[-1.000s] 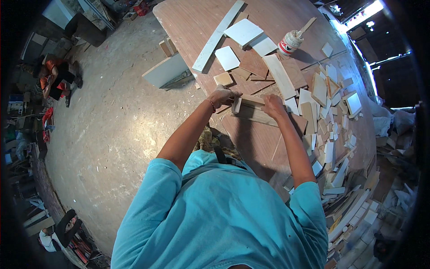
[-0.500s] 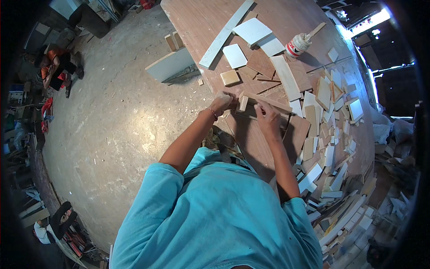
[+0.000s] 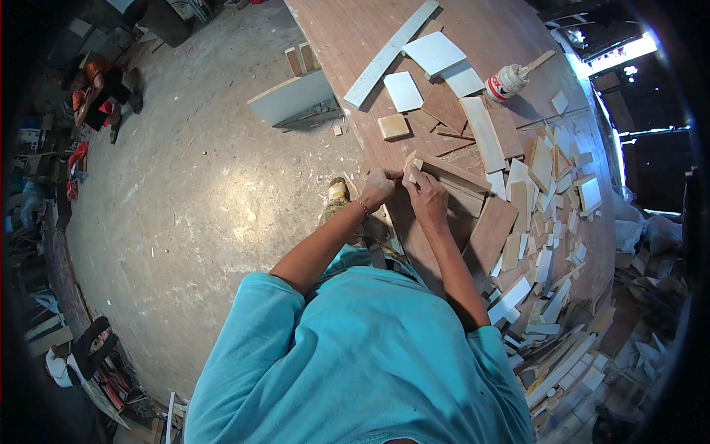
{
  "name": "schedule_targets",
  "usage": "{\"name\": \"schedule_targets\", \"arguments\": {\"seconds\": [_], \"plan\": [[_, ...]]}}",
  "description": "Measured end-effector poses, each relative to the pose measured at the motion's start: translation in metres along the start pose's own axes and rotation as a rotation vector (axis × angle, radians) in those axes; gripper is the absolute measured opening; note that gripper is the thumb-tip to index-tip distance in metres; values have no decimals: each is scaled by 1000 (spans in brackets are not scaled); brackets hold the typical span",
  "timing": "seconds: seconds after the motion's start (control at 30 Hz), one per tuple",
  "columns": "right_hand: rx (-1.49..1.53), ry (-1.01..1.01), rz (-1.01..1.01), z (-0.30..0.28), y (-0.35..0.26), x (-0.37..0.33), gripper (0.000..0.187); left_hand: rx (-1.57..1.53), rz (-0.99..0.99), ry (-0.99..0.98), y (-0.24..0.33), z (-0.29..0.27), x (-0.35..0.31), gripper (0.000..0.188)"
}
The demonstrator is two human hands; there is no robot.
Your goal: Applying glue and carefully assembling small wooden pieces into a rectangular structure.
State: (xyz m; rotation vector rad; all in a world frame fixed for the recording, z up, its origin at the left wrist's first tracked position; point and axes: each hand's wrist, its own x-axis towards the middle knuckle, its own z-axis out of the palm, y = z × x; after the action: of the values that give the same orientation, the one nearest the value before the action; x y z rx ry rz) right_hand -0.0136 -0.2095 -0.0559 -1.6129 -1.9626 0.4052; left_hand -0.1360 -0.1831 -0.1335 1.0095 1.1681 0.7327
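Observation:
At the near edge of the wooden workbench (image 3: 325, 18) lies a narrow wooden frame piece (image 3: 455, 176), a long strip with a small block (image 3: 409, 169) at its left end. My right hand (image 3: 429, 200) is closed, fingertips pinched at that block. Just left of the same end, my left hand (image 3: 377, 190) is closed too; what its fingers hold is hidden. A brown flat board (image 3: 490, 231) lies right of my right forearm. Beyond the frame piece sits a small pale block (image 3: 393, 126).
A white glue container (image 3: 506, 83) with a red label and a stick in it stands on the bench. White-faced boards (image 3: 435, 53) and a heap of offcuts (image 3: 543, 222) cover its right side. A panel (image 3: 292, 98) leans below the left edge. Another person (image 3: 103, 89) sits far left.
My right hand has moved left along the frame piece to its end block, fingers now pinched there. My left hand stays beside that end. The whole view has shifted slightly.

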Motion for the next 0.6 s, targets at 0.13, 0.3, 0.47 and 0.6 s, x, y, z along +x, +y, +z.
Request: {"name": "schedule_targets", "arguments": {"seconds": [0.13, 0.3, 0.47, 0.6], "plan": [[-30, -18, -39, 1, 1, -1, 35, -25, 27, -1, 1, 0, 3, 29], [-48, -36, -42, 2, 1, -1, 35, 27, -22, -13, -11, -1, 13, 29], [-43, -40, -44, 3, 7, -3, 34, -1, -67, -30, 11, 0, 4, 26], [0, -19, -38, 6, 4, -3, 35, -28, -145, 7, 9, -3, 12, 24]]}}
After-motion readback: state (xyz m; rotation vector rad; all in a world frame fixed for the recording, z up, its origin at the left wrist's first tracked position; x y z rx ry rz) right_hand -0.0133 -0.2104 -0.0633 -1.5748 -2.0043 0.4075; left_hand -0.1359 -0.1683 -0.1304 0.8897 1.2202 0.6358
